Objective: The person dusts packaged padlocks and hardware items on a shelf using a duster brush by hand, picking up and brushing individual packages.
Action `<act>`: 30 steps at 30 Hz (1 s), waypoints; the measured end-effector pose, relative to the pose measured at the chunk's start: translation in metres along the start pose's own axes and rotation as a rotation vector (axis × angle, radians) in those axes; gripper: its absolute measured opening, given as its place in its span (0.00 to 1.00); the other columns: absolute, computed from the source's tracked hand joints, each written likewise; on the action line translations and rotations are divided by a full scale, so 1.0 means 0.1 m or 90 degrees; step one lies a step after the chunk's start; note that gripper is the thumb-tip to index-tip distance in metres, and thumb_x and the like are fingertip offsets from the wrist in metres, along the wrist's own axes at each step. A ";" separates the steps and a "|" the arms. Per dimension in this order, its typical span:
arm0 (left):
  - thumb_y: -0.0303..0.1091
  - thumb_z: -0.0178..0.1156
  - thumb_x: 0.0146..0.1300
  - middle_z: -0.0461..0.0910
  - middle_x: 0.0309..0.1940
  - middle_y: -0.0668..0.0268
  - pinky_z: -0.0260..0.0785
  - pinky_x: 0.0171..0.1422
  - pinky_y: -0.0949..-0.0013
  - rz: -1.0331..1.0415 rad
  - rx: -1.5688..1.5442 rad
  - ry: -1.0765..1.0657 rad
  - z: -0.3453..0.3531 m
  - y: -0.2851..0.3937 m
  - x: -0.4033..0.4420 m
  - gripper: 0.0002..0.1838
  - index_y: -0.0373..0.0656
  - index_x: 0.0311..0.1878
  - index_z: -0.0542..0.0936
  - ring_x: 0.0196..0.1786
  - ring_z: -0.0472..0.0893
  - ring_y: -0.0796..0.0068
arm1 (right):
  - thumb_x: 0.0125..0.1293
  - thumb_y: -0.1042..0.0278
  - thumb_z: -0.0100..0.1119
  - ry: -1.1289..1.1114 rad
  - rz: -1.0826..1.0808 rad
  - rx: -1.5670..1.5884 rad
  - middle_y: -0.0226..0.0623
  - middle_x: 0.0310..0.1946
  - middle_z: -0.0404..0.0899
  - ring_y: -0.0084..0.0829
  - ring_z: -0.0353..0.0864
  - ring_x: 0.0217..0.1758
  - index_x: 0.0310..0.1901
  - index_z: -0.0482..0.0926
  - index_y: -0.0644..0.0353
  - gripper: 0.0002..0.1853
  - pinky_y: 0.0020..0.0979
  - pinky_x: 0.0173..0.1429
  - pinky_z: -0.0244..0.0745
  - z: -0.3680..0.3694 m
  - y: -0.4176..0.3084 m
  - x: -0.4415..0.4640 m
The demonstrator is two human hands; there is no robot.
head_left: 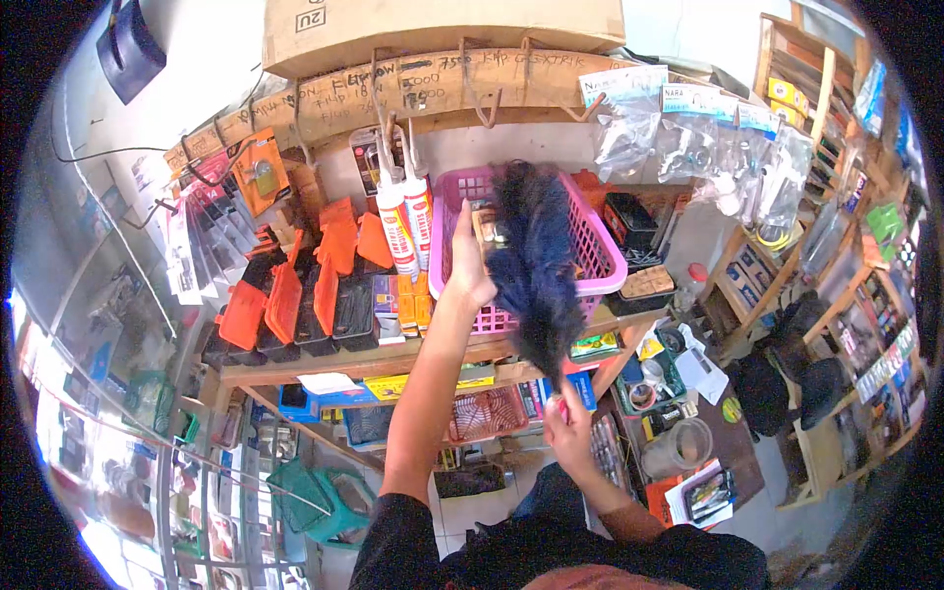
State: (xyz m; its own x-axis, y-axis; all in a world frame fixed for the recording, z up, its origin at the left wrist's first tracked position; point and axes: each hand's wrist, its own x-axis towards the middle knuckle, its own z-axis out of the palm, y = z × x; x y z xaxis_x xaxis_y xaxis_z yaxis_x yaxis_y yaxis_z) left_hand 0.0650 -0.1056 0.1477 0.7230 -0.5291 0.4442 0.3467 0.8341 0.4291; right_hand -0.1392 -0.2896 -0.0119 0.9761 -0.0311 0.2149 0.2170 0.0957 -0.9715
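Note:
My left hand (pixel 470 270) lies against the left side of a pink plastic basket (pixel 604 258), its fingers stretched upward along the wall; whether it bears any weight I cannot tell. Below and right of the basket, my right hand (pixel 567 429) is closed round the handle of a dark feather duster (pixel 536 261). The duster's bushy head rises over the front rim and covers the middle of the basket. Some small items show inside, mostly hidden behind the feathers. Left of the basket stand two white-and-red sealant tubes (pixel 405 221), upright and close to it.
Black bins with orange lids (pixel 285 300) line the wooden shelf (pixel 295 372) on the left. Plastic packets (pixel 693 123) hang from hooks above right. A cardboard box (pixel 442 25) sits overhead. A clear round container (pixel 678 447) stands on the lower right table. A green plastic stool-like item (pixel 339 506) is below left.

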 end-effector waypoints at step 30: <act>0.56 0.40 0.73 0.77 0.59 0.59 0.65 0.69 0.55 0.090 0.123 0.191 0.44 -0.11 0.05 0.30 0.42 0.63 0.73 0.60 0.76 0.58 | 0.70 0.69 0.56 -0.055 0.056 0.027 0.22 0.24 0.69 0.13 0.64 0.22 0.69 0.61 0.64 0.28 0.18 0.24 0.59 -0.34 0.25 -0.24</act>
State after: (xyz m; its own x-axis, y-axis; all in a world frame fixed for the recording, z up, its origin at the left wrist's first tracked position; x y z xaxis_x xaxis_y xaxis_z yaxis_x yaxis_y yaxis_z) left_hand 0.0383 -0.1244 0.1797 0.9086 -0.3173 0.2716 0.1326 0.8358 0.5329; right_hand -0.1571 -0.3200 -0.0449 0.9881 0.0652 0.1389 0.1292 0.1358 -0.9823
